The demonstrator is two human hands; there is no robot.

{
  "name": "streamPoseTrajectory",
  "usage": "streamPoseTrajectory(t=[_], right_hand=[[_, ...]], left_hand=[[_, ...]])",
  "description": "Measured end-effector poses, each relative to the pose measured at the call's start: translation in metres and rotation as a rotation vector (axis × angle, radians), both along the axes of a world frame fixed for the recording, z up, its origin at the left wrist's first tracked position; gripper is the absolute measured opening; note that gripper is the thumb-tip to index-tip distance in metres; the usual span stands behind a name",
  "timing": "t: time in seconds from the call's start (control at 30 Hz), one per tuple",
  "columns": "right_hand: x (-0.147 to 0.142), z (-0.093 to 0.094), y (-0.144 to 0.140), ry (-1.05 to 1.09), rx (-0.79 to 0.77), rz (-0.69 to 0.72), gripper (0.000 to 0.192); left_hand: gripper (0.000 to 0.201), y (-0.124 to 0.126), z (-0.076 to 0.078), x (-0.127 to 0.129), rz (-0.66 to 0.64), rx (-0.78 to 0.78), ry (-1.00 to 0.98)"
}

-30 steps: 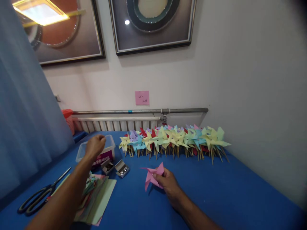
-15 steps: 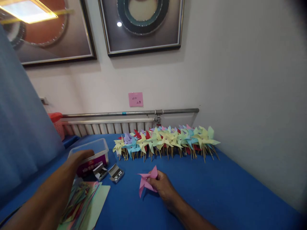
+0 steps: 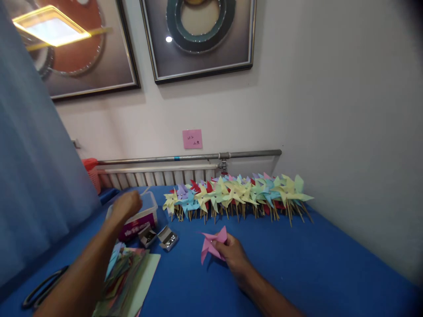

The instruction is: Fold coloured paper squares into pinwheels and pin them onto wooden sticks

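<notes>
Left hand (image 3: 125, 205) back up over the clear tub (image 3: 150, 207), fingers pinched on a thin pale stick now. Right hand (image 3: 233, 253) unmoved on the tabletop (image 3: 297, 259), fingers pinching the pink pinwheel (image 3: 211, 244). Stick meets pinwheel soon, probably.

My right hand (image 3: 233, 254) pinches a pink pinwheel (image 3: 211, 245) on the blue table (image 3: 297, 264); my left hand (image 3: 127, 206) holds a thin stick (image 3: 144, 191) over the clear plastic box (image 3: 145, 213).
</notes>
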State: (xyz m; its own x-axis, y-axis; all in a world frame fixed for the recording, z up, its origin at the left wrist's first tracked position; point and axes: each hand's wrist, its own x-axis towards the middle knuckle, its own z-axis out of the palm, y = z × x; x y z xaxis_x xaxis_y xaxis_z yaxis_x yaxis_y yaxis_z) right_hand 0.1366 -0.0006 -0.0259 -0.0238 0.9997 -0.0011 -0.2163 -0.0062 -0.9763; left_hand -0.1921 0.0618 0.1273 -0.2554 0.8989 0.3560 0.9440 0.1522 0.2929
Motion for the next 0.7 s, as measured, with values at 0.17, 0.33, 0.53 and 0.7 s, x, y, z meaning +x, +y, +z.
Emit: streamPoseTrajectory(t=[0.17, 0.33, 0.53, 0.7], right_hand=[[0.007, 0.008, -0.001, 0.136, -0.032, -0.068, 0.034], [0.01, 0.016, -0.006, 0.227, -0.054, -0.073, 0.031], [0.012, 0.018, -0.006, 0.239, -0.074, -0.068, 0.031], [0.012, 0.02, -0.005, 0.264, -0.109, -0.055, 0.035]], left_hand=[[0.005, -0.03, -0.062, 0.082, -0.471, -0.194, -0.673], [0.008, -0.048, -0.11, 0.131, -0.592, -0.134, -0.73], [0.023, -0.053, -0.115, 0.132, -0.595, -0.143, -0.7], [0.027, -0.054, -0.117, 0.131, -0.588, -0.122, -0.68]])
